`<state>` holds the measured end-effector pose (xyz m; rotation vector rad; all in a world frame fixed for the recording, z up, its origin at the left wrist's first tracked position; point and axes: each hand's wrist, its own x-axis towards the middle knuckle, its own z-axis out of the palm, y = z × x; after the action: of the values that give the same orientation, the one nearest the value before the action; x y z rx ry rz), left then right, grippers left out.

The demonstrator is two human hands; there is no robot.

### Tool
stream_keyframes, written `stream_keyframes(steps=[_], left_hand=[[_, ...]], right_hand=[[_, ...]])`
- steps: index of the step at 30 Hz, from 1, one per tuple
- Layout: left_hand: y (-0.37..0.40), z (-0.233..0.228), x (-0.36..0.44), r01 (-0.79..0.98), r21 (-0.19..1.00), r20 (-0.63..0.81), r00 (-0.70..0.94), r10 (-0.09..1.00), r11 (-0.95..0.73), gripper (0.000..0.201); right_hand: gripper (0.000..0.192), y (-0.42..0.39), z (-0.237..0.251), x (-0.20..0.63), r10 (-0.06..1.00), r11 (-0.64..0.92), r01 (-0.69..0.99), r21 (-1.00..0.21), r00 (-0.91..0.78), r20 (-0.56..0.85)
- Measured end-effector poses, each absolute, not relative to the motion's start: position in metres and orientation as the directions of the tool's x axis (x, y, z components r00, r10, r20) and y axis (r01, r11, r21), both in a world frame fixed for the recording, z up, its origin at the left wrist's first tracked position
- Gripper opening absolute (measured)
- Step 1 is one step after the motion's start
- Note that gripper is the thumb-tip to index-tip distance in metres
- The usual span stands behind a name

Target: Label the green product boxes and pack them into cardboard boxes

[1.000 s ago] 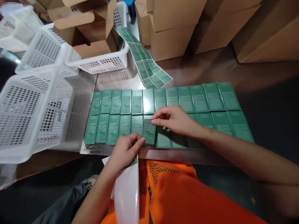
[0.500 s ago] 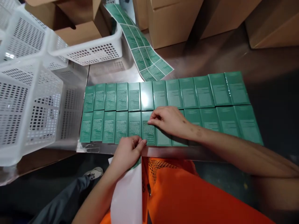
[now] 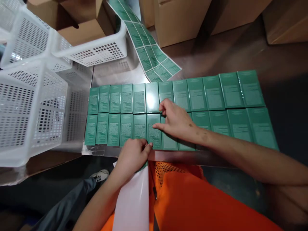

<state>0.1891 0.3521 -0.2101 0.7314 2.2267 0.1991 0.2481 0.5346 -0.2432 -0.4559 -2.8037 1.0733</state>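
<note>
Right hand point(image 3: 176, 123) lies flat, fingers together, pressing a green label point(image 3: 154, 134) onto a front-row box just left of the palm. Left hand point(image 3: 133, 154) pinches the white backing strip point(image 3: 132, 202) at the label's near edge. The label's long axis runs away from the person.

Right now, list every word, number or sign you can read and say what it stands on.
No text can be read.
Green boxes: pale print blocks, too small and blurred.
Label strip: print too blurred.
White backing sheet: blank.
Cardboard cartons: no visible markings.

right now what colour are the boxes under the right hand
Green, with pale print on top; the boxes show best in the head view.
</note>
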Motion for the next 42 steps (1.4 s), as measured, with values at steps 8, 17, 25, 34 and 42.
stream_keyframes(steps=[8, 17, 25, 34, 42], left_hand=[[0.327, -0.188, 0.181, 0.344, 0.392, -0.168, -0.885, 0.434, 0.853, 0.051], [0.326, -0.163, 0.188, 0.313, 0.507, 0.225, -0.948, 0.227, 0.804, 0.045], [0.312, -0.167, 0.177, 0.044, 0.901, -0.125, -0.926, 0.357, 0.432, 0.056], [0.319, -0.163, 0.169, -0.247, 0.938, -0.328, -0.859, 0.392, 0.243, 0.045], [0.296, -0.158, 0.130, -0.350, 0.922, -0.386, -0.870, 0.307, 0.168, 0.036]], right_hand=[[0.036, 0.533, -0.226, 0.260, 0.219, 0.614, 0.195, -0.765, -0.973, -0.073], [0.030, 0.452, -0.195, 0.288, 0.202, 0.468, -0.101, -0.878, -0.955, 0.217], [0.025, 0.447, -0.212, 0.283, 0.196, 0.890, -0.141, -0.435, -0.741, 0.642], [0.027, 0.445, -0.224, 0.275, 0.135, 0.926, -0.146, -0.348, -0.733, 0.667], [0.020, 0.452, -0.211, 0.333, -0.358, 0.682, -0.689, -0.245, -0.607, 0.710]])
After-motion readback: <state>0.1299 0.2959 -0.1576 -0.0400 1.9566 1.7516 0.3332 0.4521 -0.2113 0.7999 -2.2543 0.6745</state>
